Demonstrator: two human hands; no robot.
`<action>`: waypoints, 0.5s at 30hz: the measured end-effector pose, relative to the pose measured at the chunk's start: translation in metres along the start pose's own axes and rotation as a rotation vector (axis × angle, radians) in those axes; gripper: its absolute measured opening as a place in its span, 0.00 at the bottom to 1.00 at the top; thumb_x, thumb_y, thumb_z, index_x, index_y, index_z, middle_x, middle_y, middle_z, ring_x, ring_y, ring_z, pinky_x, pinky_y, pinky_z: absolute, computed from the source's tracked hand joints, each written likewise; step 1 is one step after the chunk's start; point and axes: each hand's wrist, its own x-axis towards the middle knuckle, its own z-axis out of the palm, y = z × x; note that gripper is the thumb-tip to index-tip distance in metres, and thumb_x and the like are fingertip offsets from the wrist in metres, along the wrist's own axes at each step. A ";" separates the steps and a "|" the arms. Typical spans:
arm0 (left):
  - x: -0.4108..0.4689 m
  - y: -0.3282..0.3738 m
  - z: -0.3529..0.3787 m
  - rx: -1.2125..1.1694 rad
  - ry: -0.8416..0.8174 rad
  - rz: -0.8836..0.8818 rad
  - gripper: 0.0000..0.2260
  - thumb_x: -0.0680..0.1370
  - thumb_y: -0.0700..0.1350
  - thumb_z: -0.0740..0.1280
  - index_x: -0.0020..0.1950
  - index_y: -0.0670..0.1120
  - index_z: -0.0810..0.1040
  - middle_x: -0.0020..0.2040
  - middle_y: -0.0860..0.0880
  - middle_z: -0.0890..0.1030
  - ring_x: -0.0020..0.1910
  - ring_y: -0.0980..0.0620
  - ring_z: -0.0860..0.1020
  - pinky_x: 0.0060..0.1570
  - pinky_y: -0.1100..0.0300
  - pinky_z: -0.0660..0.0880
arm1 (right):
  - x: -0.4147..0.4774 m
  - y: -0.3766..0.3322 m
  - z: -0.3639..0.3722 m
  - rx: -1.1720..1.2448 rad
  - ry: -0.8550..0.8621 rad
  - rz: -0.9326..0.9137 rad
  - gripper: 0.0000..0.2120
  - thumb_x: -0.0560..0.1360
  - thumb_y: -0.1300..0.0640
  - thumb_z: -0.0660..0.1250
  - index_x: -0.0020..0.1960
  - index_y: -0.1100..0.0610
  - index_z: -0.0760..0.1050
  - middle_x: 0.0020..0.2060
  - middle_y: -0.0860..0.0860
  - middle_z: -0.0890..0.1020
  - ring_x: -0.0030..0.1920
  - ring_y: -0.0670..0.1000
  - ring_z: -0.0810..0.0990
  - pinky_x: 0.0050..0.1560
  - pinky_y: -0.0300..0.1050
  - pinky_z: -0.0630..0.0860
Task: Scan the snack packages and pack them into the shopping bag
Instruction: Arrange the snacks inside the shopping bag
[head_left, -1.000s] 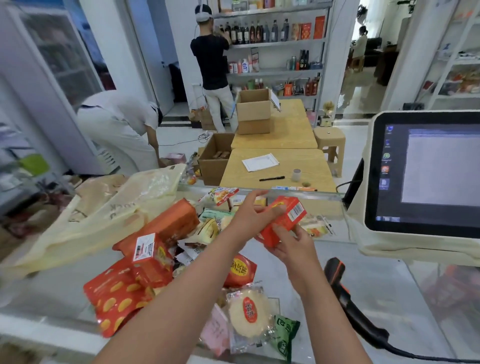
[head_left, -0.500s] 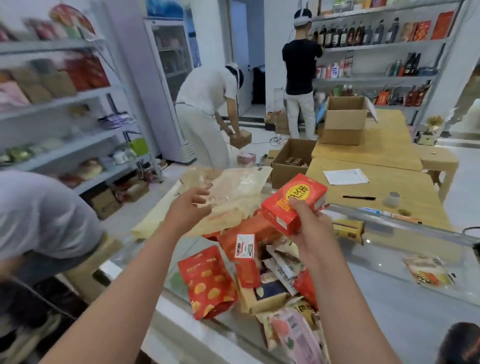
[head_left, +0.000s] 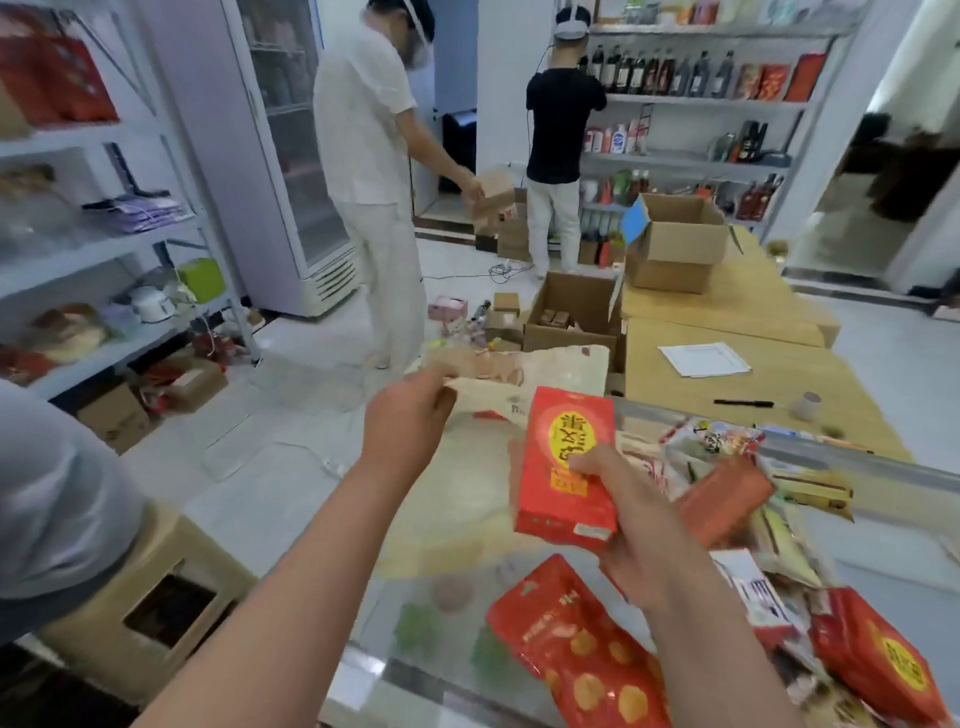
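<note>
Red box (head_left: 566, 467) up in the right hand (head_left: 631, 525), thumb pinched across its front, held upright over the glass worktop (head_left: 415, 613); left hand (head_left: 408, 421) out ahead, fingers gripping the rim of the pale shopping bag (head_left: 540, 376), which sits just beyond the box; looks like this one is about to go in, though whether it has been scanned I cannot tell; plenty left by my reckoning: a red pouch (head_left: 582, 654) near the front edge, and a heap of packets (head_left: 769, 499) piled on the right, none bagged yet.
</note>
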 end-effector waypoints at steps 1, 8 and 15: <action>0.008 0.001 -0.006 -0.016 0.012 0.049 0.11 0.77 0.41 0.66 0.58 0.47 0.80 0.50 0.43 0.83 0.51 0.41 0.79 0.44 0.53 0.70 | -0.001 0.007 0.010 -0.054 -0.046 0.029 0.04 0.72 0.62 0.67 0.46 0.57 0.77 0.36 0.55 0.83 0.33 0.51 0.82 0.35 0.44 0.76; 0.042 0.015 -0.035 -0.062 0.103 0.330 0.11 0.75 0.41 0.69 0.57 0.46 0.81 0.45 0.44 0.84 0.44 0.42 0.81 0.36 0.57 0.68 | 0.041 0.049 0.062 -0.101 0.072 0.227 0.08 0.74 0.58 0.67 0.52 0.58 0.76 0.37 0.56 0.84 0.34 0.53 0.82 0.30 0.44 0.77; 0.058 0.006 -0.045 0.138 0.120 0.437 0.05 0.75 0.46 0.70 0.50 0.47 0.82 0.41 0.49 0.83 0.40 0.45 0.81 0.31 0.61 0.64 | 0.117 0.045 0.076 0.093 0.225 0.212 0.11 0.75 0.62 0.68 0.54 0.59 0.70 0.46 0.60 0.79 0.41 0.57 0.80 0.36 0.56 0.82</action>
